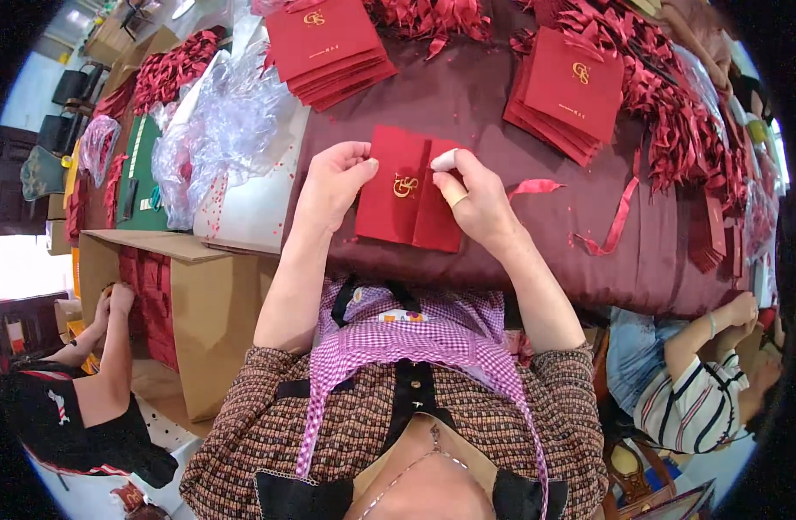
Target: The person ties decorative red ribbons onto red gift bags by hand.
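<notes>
Right hand (478, 198) pinching the red folder (388, 217) at its right panel — left hand (336, 184) curled narrow.
From here I've got the folder flat on the cloth-covered counter (467, 95), gold emblem up, near the front edge. Left thumb is at the folder's left edge; can't tell if it actually grips. If it doesn't, I'd worry about skid: the cloth looks slick, so a sideways pull from the right could twist the folder or crease it off the seam. White cover (446, 161) on a right finger may dull feel, so over-pinching could dent the panel. Loose ribbon (537, 186) lies just beside the right hand — an outward sweep could snag it. Hard tug toward the body might drop the folder off the edge.
</notes>
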The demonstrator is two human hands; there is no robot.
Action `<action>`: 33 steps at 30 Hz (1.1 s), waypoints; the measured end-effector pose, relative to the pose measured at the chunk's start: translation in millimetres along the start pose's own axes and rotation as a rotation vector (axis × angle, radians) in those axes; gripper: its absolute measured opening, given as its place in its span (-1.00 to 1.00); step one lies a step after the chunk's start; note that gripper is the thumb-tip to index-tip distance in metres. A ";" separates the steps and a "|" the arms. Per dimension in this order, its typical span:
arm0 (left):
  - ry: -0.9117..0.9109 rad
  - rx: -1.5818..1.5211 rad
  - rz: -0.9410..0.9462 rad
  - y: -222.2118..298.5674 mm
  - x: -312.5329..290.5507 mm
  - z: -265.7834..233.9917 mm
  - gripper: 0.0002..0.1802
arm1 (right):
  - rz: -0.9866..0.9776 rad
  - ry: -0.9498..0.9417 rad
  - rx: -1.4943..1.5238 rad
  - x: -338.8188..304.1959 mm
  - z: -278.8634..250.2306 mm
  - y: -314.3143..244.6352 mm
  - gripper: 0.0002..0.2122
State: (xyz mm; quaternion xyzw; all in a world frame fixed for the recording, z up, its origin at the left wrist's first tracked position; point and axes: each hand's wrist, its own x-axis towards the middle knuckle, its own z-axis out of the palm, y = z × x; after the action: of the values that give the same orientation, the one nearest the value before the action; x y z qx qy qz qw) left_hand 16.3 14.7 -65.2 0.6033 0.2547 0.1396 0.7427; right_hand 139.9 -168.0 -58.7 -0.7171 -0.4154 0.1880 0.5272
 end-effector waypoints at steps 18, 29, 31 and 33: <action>0.057 0.200 0.149 17.2 -24.1 18.4 -0.73 | -0.267 0.137 -0.337 3.1 2.6 -17.1 -0.90; 0.102 0.282 0.271 20.1 -30.2 31.7 -0.76 | -0.327 0.167 -0.219 4.3 6.7 -26.2 -0.89; 0.108 0.299 0.283 21.1 -31.3 32.9 -0.76 | -0.314 0.166 -0.219 4.0 6.6 -27.7 -0.89; 0.109 0.316 0.294 21.9 -32.2 34.8 -0.76 | -0.312 0.168 -0.243 3.4 6.9 -28.4 -0.90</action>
State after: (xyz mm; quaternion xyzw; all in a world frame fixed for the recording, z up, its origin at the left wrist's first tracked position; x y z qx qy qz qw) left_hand 10.8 -25.4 -32.3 0.7343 0.2225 0.2375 0.5958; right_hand 125.7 -158.4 -34.8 -0.7153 -0.4958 -0.0079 0.4924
